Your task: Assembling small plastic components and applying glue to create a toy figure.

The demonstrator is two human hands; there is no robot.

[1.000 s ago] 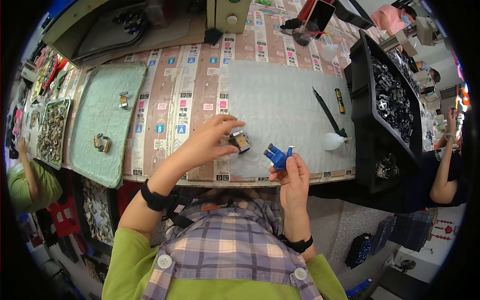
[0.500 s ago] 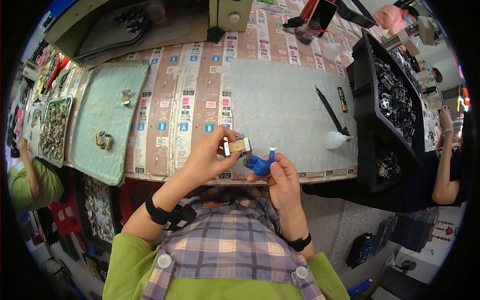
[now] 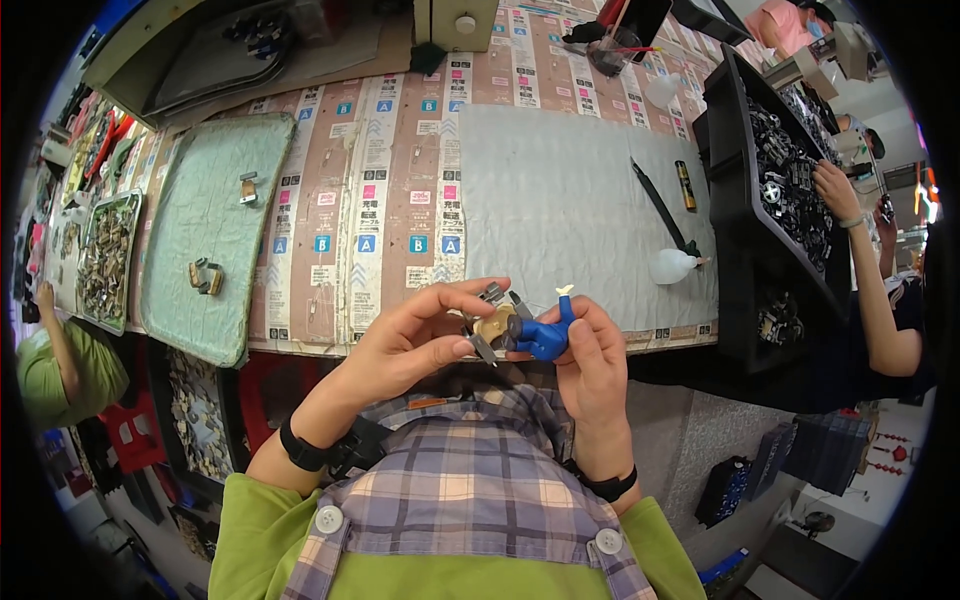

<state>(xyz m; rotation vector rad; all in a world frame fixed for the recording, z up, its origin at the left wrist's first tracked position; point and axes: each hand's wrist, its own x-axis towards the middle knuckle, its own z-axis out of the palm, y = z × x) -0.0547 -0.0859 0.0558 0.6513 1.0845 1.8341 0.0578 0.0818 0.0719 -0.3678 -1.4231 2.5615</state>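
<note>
My left hand (image 3: 420, 335) grips a small part (image 3: 492, 326) with a tan middle and grey ends between thumb and fingers. In my right hand (image 3: 592, 365) is a blue plastic toy figure piece (image 3: 548, 341), with a pale tip on its raised limb and a dark grey end facing the tan part. The two pieces sit close together above the table's front edge; whether they touch, I cannot tell. Two similar tan-and-grey parts, one (image 3: 249, 189) at the back and one (image 3: 206, 277) nearer, lie on the green mat (image 3: 190, 170) to the left.
On the grey sheet (image 3: 560, 190) are a dark slim tool (image 3: 656, 205), a yellow-black tube (image 3: 685, 186) and a white squeeze bottle (image 3: 672, 266). Black bins (image 3: 735, 190) of dark parts stand right, where a co-worker's hand (image 3: 838, 190) reaches in. A parts tray (image 3: 108, 262) lies far left.
Both hands have moved slightly right and nearer to me. The tan-and-grey part has turned in my left hand, and a co-worker's hand has come over the black bin.
</note>
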